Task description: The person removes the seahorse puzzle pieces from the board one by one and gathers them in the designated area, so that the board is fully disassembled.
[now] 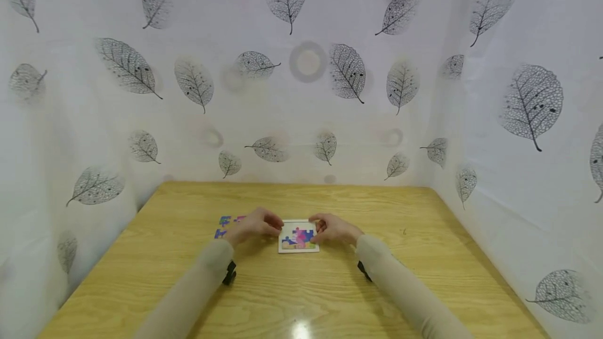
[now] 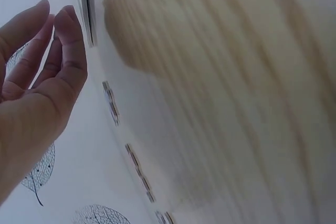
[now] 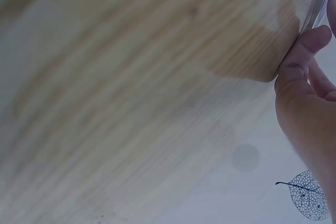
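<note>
A small white-framed jigsaw tray (image 1: 299,251) lies on the table, its lower and right parts filled with joined pink, blue and yellow puzzle pieces (image 1: 300,237). My left hand (image 1: 256,225) is at the tray's left edge, fingers loosely bent; in the left wrist view nothing shows between thumb and fingertips. At the right side, my right hand (image 1: 333,228) holds the tray's edge, thumb toward the near part and fingers toward the far corner. The right wrist view shows the thumb (image 3: 313,39) against that edge.
Loose puzzle pieces (image 1: 225,220) lie left of the tray, partly hidden behind the left hand; the left wrist view shows several flat pieces (image 2: 137,169) edge-on. The wooden table (image 1: 301,292) meets a leaf-patterned white curtain (image 1: 301,114) at the back and sides.
</note>
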A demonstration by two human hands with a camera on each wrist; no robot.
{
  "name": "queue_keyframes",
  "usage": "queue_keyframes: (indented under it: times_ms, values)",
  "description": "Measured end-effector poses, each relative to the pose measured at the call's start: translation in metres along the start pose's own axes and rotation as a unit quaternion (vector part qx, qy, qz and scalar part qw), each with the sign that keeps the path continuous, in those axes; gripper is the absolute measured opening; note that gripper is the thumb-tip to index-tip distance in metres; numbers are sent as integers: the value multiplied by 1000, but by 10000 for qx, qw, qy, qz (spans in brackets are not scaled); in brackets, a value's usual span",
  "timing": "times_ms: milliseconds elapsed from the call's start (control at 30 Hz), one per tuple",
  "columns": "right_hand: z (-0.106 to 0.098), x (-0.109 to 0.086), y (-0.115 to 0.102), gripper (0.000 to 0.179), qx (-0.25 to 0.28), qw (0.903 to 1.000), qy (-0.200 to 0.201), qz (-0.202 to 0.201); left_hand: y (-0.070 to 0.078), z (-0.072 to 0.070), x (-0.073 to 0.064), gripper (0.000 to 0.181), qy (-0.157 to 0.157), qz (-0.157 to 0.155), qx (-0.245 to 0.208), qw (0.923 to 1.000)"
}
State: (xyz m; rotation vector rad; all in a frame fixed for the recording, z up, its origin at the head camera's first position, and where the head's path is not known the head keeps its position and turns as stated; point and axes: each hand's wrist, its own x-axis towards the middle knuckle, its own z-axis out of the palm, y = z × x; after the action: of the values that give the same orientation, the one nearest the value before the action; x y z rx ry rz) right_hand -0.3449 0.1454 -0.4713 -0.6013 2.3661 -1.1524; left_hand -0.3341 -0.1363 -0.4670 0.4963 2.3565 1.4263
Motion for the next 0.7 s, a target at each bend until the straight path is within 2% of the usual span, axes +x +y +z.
queue_keyframes:
  times_ms: [400, 567, 700]
  values:
    - [3, 0, -1, 59, -84, 9999, 62, -15, 15, 23, 14, 36, -101, -39, 192, 9998]
    - [5, 0, -1, 54, -219, 9997, 118, -32, 19, 30, 18, 38, -101, -54, 592, 9982]
    - [5, 0, -2, 52, -255, 9995, 175, -54, 23, 33, 22, 41, -91, -231, 749, 9969]
